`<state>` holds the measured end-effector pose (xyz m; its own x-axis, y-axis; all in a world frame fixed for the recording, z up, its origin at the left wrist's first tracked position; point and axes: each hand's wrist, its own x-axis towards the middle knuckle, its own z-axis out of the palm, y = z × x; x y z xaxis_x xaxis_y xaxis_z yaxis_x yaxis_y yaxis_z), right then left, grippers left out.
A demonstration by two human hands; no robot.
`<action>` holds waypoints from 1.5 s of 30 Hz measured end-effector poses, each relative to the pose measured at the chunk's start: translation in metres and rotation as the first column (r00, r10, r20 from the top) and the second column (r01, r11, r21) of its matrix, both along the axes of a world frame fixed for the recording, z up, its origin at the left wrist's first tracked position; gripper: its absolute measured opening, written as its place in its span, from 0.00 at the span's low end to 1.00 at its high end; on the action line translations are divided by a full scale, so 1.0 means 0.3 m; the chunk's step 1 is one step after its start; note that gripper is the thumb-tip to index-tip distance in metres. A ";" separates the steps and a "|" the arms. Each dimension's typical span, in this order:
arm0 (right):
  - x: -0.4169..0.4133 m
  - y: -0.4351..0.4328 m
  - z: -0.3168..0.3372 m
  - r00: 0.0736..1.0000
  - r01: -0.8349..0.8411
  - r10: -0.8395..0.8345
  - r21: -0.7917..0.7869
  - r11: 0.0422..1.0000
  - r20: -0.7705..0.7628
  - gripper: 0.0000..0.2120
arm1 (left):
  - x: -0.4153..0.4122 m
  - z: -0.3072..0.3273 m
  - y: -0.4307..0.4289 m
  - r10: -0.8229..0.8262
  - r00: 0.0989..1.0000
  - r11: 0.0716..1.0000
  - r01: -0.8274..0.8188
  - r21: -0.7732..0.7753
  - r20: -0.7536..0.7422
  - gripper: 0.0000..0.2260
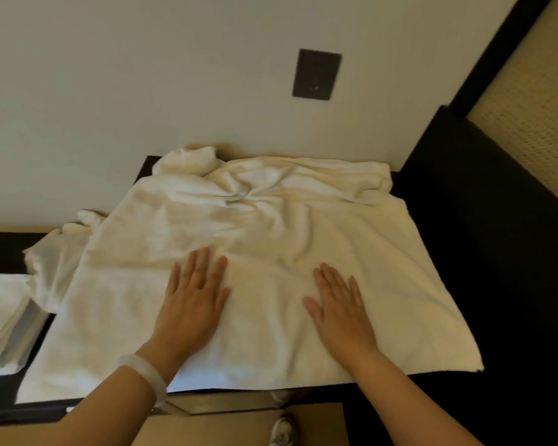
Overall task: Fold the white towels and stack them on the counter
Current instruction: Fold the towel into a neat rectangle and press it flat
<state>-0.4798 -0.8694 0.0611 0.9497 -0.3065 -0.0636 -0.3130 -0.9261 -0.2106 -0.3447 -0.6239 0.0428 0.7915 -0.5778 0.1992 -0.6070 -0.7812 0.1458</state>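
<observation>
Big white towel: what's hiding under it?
Beside the big white towel, the dark counter peeks out on the right, and crumpled white cloth sticks out at its left side. Anything else beneath is covered.

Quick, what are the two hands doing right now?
Left hand: open, flat on the white towel, holding nothing.
Right hand: open, flat on the same towel, holding nothing.

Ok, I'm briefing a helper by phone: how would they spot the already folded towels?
Find the dark counter below the white wall. Left of the big spread towel lies the folded stack: flat, with neat layered edges, unlike the crumpled towel beside it.
</observation>
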 end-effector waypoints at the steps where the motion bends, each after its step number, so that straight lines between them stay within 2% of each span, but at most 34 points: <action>1: -0.001 0.000 -0.003 1.000 0.002 -0.002 -0.009 1.000 -0.007 0.43 | -0.017 0.015 -0.032 -0.028 1.000 0.999 0.028 -0.035 0.013 0.26; 3: -0.004 0.007 -0.011 0.999 0.027 -0.028 -0.035 0.999 -0.036 0.41 | -0.061 0.043 -0.126 -0.176 0.983 0.981 0.179 -0.072 0.050 0.24; 6: -0.043 0.029 -0.009 1.000 0.013 -0.014 -0.053 0.998 -0.022 0.42 | -0.106 0.044 -0.236 -0.320 0.947 0.948 0.319 -0.015 -0.015 0.24; 8: -0.076 0.012 -0.003 0.999 -0.041 0.041 0.060 0.997 -0.003 0.38 | -0.105 0.022 -0.249 -0.313 0.948 0.948 0.315 0.041 -0.054 0.26; 9: -0.087 -0.010 0.014 0.999 -0.029 0.022 0.192 0.981 0.039 0.33 | -0.101 0.007 -0.246 -0.307 0.950 0.950 0.309 0.050 -0.053 0.26; 11: -0.112 -0.094 0.059 0.952 0.088 -0.203 0.429 0.899 0.229 0.25 | -0.096 -0.007 -0.245 -0.300 0.953 0.951 0.302 0.058 -0.053 0.26; 13: -0.137 -0.250 0.088 0.798 0.338 -0.488 0.409 0.848 0.353 0.20 | -0.099 -0.002 -0.252 -0.286 0.957 0.956 0.288 0.051 -0.048 0.26; 14: -0.149 -0.339 0.099 0.743 0.476 -0.577 0.338 0.812 0.340 0.19 | -0.100 -0.003 -0.254 -0.284 0.958 0.957 0.286 0.045 -0.047 0.26; 16: -0.163 -0.490 0.114 0.696 0.656 -0.696 0.237 0.716 0.177 0.19 | -0.102 -0.004 -0.252 -0.285 0.957 0.957 0.287 0.042 -0.056 0.27; 18: -0.161 -0.578 0.119 0.676 0.723 -0.737 0.219 0.655 -0.025 0.20 | -0.098 -0.004 -0.248 -0.282 0.958 0.958 0.284 0.040 -0.053 0.27; 20: -0.153 -0.617 0.126 0.668 0.737 -0.730 0.264 0.623 -0.143 0.24 | -0.100 -0.002 -0.249 -0.284 0.957 0.957 0.286 0.038 -0.054 0.27; 22: -0.148 -0.636 0.139 0.666 0.739 -0.711 0.337 0.584 -0.228 0.22 | -0.102 0.000 -0.250 -0.286 0.957 0.957 0.288 0.037 -0.057 0.27; 25: -0.156 -0.646 0.152 0.676 0.714 -0.698 0.445 0.541 -0.235 0.12 | -0.105 0.003 -0.250 -0.291 0.955 0.956 0.293 0.030 -0.054 0.26; 28: -0.174 -0.656 0.160 0.666 0.666 -0.732 0.552 0.501 -0.140 0.11 | -0.108 0.004 -0.245 -0.285 0.957 0.958 0.286 0.005 -0.052 0.26; 31: -0.185 -0.651 0.177 0.644 0.609 -0.750 0.697 0.380 -0.154 0.08 | -0.113 0.010 -0.239 -0.272 0.960 0.962 0.270 -0.043 -0.065 0.25; 33: -0.189 -0.649 0.172 0.661 0.610 -0.735 0.679 0.408 -0.153 0.06 | -0.114 0.013 -0.237 -0.281 0.958 0.959 0.277 -0.056 -0.060 0.24; 35: -0.195 -0.656 0.161 0.670 0.641 -0.735 0.581 0.501 -0.104 0.03 | -0.111 0.012 -0.235 -0.293 0.954 0.956 0.289 -0.056 -0.058 0.23; 38: -0.214 -0.683 0.152 0.627 0.716 -0.778 0.411 0.565 -0.023 0.06 | -0.105 -0.001 -0.228 -0.321 0.947 0.946 0.322 0.039 -0.030 0.24; 41: -0.214 -0.700 0.150 0.673 0.709 -0.740 0.298 0.639 -0.015 0.07 | -0.105 -0.009 -0.229 -0.317 0.948 0.942 0.316 0.110 -0.015 0.25; 45: -0.168 -0.684 0.126 0.727 0.667 -0.684 0.286 0.688 -0.050 0.14 | -0.105 -0.018 -0.235 -0.300 0.954 0.943 0.300 0.142 -0.026 0.25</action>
